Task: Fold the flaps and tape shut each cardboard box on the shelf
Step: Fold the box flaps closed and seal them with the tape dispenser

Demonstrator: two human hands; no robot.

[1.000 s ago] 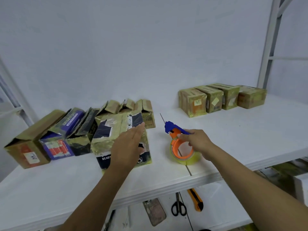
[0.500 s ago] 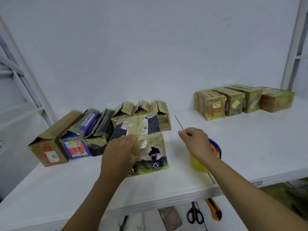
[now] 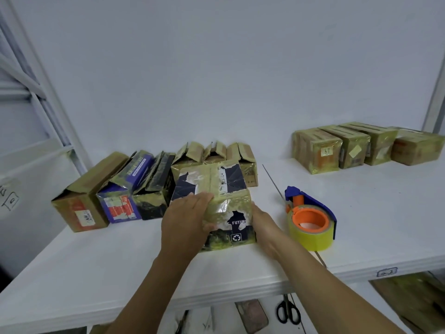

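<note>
A cardboard box [image 3: 224,179] wrapped in yellowish tape, with dark torn print, stands near the front of the white shelf [image 3: 108,259]. My left hand [image 3: 185,220] grips its front left top edge, fingers on the top and thumb on the front face. My right hand [image 3: 263,221] lies against the box's right side, fingertips hidden behind it. A blue and orange tape dispenser [image 3: 310,222] with a yellow roll lies on the shelf just right of that hand, untouched. Several boxes with raised flaps [image 3: 212,153] stand behind.
More open boxes, one brown [image 3: 81,203] and one purple [image 3: 125,196], line the left. Several taped boxes [image 3: 315,150] sit at the back right. Scissors [image 3: 286,312] and a phone [image 3: 252,315] lie on the lower level. A shelf post [image 3: 435,100] rises at right.
My right hand let go of the tape dispenser, left it on the shelf and moved to the box's right side. My left hand slid from the top to the front left edge.
</note>
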